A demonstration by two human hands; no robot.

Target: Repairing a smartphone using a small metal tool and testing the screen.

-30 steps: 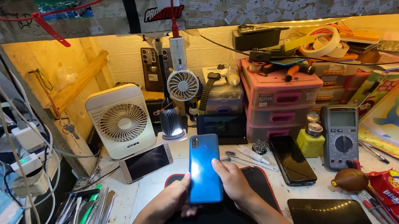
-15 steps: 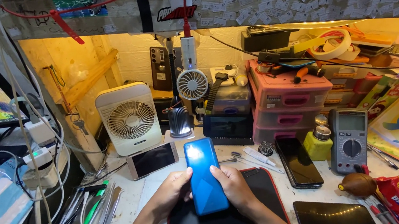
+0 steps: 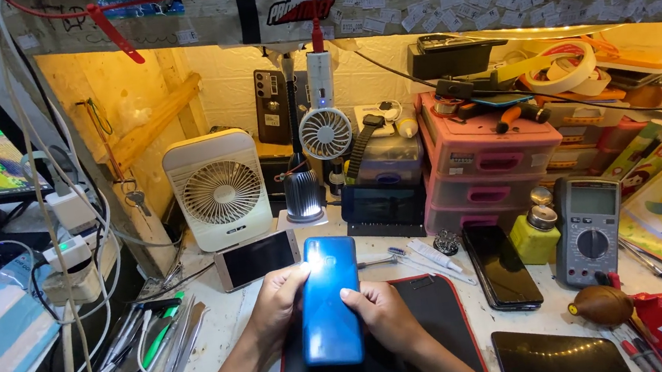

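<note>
Both hands hold a glossy blue phone [image 3: 330, 303], back side up, over a black work mat with a red edge [image 3: 440, 316]. My left hand [image 3: 278, 300] grips its left edge near the top. My right hand [image 3: 385, 314] rests against its right edge, thumb on the back. The phone points away from me and lies low over the mat.
A white desk fan [image 3: 221, 190] and a phone with a pale frame [image 3: 258, 259] sit behind the hands. A black phone [image 3: 501, 266], a yellow bottle [image 3: 536, 234], a multimeter [image 3: 588, 230] and pink drawers [image 3: 486, 164] stand right. Tools [image 3: 159, 335] lie left. A second dark phone [image 3: 555, 357] lies at front right.
The blue phone has come down from a raised, tilted hold to lie nearly flat over the mat. Both hands kept their grip. The view shifted slightly left.
</note>
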